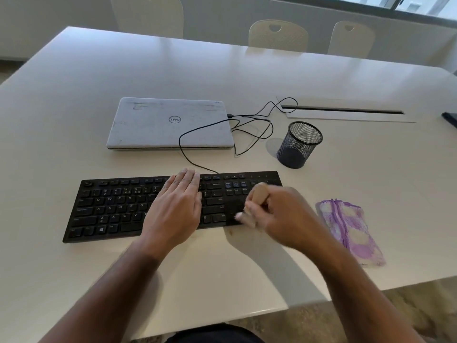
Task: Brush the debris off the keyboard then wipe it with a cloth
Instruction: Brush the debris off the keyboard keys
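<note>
Black full-size wired keyboard (118,209) lies flat on the white worktop (74,100), long side roughly parallel to the near edge, slightly rotated so its left end sits closer to the person. Matte keys with white legends, number-pad end mostly hidden behind the right hand. Its thin black cable (188,154) loops back across the closed white laptop (168,122) behind it.

Left hand (176,206): flat, fingers straight and together, palm pressing down on the keyboard's middle. Holds nothing.

Right hand (279,216): fingers curled round a light wooden-handled brush (257,196), over the keyboard's right end. Brush and fingers are motion-blurred; bristle end is a pale smear near the keyboard's front edge, contact with the keys can't be confirmed.

Purple and white folded cloth (351,231) lies on the worktop right of the keyboard, apart from it, untouched.

Count: one keyboard, one brush, one cloth, one laptop, one black wire-mesh pen cup (299,144), three pale chairs (278,34) on the far side.

Room: pen cup stands behind the keyboard's right end, near but not touching. Open worktop left of the keyboard and in front of it up to the near edge. Cloth sits close to the worktop's near right edge. Cable slot (343,110) in the worktop far right.
</note>
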Demonstrator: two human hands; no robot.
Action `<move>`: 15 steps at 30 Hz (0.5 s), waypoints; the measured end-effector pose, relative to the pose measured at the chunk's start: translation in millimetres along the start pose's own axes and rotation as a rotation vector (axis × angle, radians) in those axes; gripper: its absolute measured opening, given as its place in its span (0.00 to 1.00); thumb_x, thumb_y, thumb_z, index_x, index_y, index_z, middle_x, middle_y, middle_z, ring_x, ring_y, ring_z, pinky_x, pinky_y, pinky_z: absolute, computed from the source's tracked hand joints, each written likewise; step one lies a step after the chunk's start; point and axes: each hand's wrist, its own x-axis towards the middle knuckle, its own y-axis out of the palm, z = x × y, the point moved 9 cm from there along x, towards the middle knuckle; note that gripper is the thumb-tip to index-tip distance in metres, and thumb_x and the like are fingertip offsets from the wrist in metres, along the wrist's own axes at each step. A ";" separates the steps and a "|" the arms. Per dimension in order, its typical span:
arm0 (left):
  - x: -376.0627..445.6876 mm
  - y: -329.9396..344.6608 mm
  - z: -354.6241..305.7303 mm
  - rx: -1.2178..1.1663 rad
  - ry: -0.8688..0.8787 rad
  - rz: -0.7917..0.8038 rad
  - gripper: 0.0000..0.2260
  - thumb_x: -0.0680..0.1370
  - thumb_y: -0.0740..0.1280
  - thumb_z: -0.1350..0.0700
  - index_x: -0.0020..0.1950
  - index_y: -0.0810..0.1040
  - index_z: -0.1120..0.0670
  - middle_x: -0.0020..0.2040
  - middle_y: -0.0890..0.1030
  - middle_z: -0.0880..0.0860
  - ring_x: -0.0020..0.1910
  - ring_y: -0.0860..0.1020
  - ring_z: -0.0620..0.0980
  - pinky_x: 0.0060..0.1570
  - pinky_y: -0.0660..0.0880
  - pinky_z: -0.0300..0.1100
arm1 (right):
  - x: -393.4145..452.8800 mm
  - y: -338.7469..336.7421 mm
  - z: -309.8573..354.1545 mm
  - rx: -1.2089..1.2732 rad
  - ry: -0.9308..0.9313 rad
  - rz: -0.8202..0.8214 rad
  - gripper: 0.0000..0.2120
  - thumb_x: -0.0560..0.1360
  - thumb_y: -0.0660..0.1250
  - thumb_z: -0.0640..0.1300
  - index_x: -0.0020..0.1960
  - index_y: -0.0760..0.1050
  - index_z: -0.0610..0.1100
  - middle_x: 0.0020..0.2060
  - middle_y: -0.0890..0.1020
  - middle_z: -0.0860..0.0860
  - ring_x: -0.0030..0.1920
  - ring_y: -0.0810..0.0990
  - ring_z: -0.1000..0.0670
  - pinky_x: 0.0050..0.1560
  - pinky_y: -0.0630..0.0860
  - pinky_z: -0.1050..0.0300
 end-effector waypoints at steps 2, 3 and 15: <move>-0.5 -0.1 -0.2 -0.001 0.002 0.000 0.27 0.83 0.47 0.48 0.81 0.62 0.57 0.80 0.63 0.55 0.81 0.57 0.48 0.80 0.52 0.46 | 4.7 -30.8 -19.5 0.096 0.050 -0.160 0.10 0.78 0.75 0.43 0.39 0.80 0.50 0.41 0.86 0.56 0.39 0.83 0.54 0.47 0.81 0.50; -0.6 -0.1 0.0 -0.001 0.001 -0.001 0.27 0.84 0.47 0.48 0.81 0.62 0.57 0.80 0.63 0.55 0.81 0.57 0.48 0.80 0.52 0.46 | 7.3 -46.8 -30.2 0.127 0.072 -0.237 0.10 0.78 0.76 0.42 0.39 0.82 0.50 0.43 0.87 0.59 0.40 0.84 0.56 0.49 0.82 0.49; 0.0 2.7 1.8 -0.009 -0.008 0.000 0.27 0.84 0.47 0.47 0.81 0.62 0.57 0.80 0.63 0.54 0.81 0.56 0.47 0.80 0.54 0.48 | 44.3 -29.8 -56.9 0.173 0.126 0.132 0.05 0.80 0.73 0.43 0.45 0.86 0.46 0.39 0.87 0.53 0.41 0.84 0.57 0.55 0.82 0.46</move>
